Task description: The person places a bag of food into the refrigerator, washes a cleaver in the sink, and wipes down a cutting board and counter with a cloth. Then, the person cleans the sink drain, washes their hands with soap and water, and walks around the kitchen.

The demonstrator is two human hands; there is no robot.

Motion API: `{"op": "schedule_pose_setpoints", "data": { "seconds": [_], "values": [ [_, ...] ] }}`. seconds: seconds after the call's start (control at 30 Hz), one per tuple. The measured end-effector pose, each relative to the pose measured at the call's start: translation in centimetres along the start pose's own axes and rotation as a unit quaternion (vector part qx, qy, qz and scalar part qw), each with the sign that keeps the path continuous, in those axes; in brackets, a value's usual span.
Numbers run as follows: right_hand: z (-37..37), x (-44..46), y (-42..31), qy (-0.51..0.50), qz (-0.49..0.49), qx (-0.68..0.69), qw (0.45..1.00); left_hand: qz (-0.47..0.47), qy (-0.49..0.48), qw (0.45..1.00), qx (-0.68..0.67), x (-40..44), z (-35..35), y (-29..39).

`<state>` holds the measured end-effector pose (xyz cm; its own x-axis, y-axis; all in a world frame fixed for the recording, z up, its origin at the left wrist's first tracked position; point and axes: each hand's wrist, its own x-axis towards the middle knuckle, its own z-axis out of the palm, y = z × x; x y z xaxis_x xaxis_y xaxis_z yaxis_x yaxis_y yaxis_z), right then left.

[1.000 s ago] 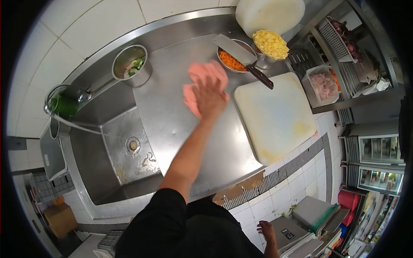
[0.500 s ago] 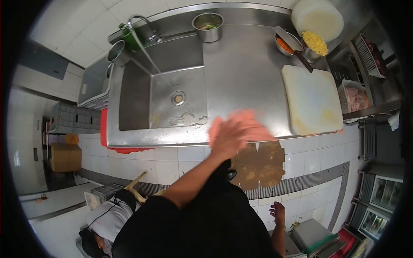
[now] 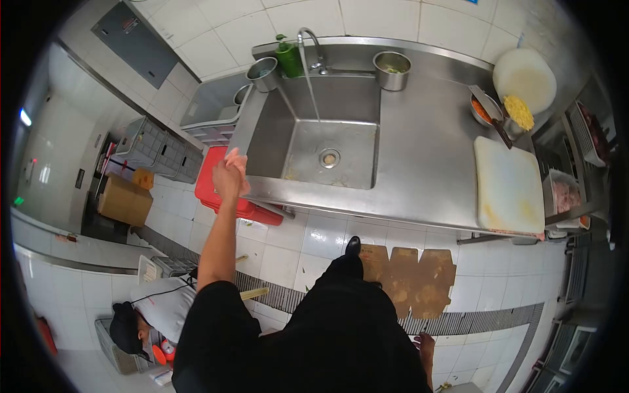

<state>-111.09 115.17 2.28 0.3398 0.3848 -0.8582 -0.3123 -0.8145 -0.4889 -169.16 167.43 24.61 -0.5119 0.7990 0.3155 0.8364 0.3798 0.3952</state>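
Hanging beside black clothing: right hand [image 3: 426, 344], finger spread unclear. Left hand [image 3: 227, 181], well apart from it, curls tight around a soft, crumpled pink cloth [image 3: 238, 164] at the left end of the smooth steel counter [image 3: 426, 164]. Red bin [image 3: 208, 178] just beside. Farther: boxy, wet steel sink [image 3: 357, 147]; round metal pot [image 3: 392, 80]; glossy green bottle [image 3: 289, 61].

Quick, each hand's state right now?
Left hand: closed, holding a crumpled pink cloth.
Right hand: too small to tell whether open or closed.
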Motion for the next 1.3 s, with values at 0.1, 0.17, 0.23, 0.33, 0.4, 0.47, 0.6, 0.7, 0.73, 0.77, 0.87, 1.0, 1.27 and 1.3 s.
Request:
{"op": "schedule_pose_setpoints", "data": {
  "seconds": [0.1, 0.17, 0.23, 0.33, 0.4, 0.47, 0.6, 0.7, 0.73, 0.77, 0.87, 1.0, 1.27, 1.3],
  "values": [
    [0.3, 0.4, -1.2, 0.004, -0.027, -0.008, 1.000, -0.061, 0.094, 0.989, -0.096, -1.2, 5.0, -4.8],
    [0.7, 0.7, -2.8, -0.001, -0.048, -0.023, 0.999, -0.088, 0.028, 0.996, 0.019, -3.7, 9.3, -7.4],
    [1.3, 1.4, -4.5, 0.003, 0.001, -0.029, 1.000, -0.115, -0.044, 0.984, 0.131, -3.3, 12.8, -9.3],
    [3.6, 0.9, -8.4, 0.052, 0.006, -0.043, 0.998, -0.098, -0.015, 0.970, 0.220, -0.6, 14.0, -9.4],
    [5.3, 0.9, -10.9, 0.049, -0.002, -0.046, 0.998, -0.091, -0.030, 0.964, 0.249, 3.0, 16.1, -11.2],
    [7.7, 1.4, -13.4, 0.046, 0.014, -0.086, 0.995, -0.071, -0.042, 0.958, 0.276, 6.8, 17.7, -11.6],
    [12.7, 1.7, -17.6, 0.046, 0.017, -0.133, 0.990, 0.041, 0.037, 0.986, 0.156, 12.6, 20.4, -6.1],
    [17.0, 1.9, -20.4, 0.046, 0.013, -0.117, 0.992, 0.065, 0.036, 0.992, 0.103, 18.5, 23.4, -2.1],
    [18.7, 1.4, -21.3, 0.042, 0.012, -0.126, 0.991, 0.075, 0.017, 0.989, 0.123, 20.4, 24.0, -0.4],
    [20.3, 1.1, -22.0, 0.039, 0.010, -0.132, 0.990, 0.088, -0.001, 0.986, 0.142, 22.2, 24.9, 0.9],
    [23.7, -0.4, -23.2, 0.044, 0.012, -0.116, 0.992, 0.104, 0.022, 0.982, 0.153, 25.5, 28.2, 3.2],
    [26.0, -1.0, -22.4, 0.016, 0.024, -0.151, 0.988, 0.212, 0.037, 0.973, 0.088, 27.5, 29.4, 3.1],
    [23.8, 2.7, -22.4, -0.051, -0.031, -0.193, 0.979, 0.000, -0.182, 0.951, -0.251, 24.5, 20.0, -1.6],
    [23.2, 3.7, -22.4, -0.054, -0.052, -0.198, 0.977, -0.059, -0.214, 0.881, -0.418, 24.5, 18.7, -2.9]
  ]
}}
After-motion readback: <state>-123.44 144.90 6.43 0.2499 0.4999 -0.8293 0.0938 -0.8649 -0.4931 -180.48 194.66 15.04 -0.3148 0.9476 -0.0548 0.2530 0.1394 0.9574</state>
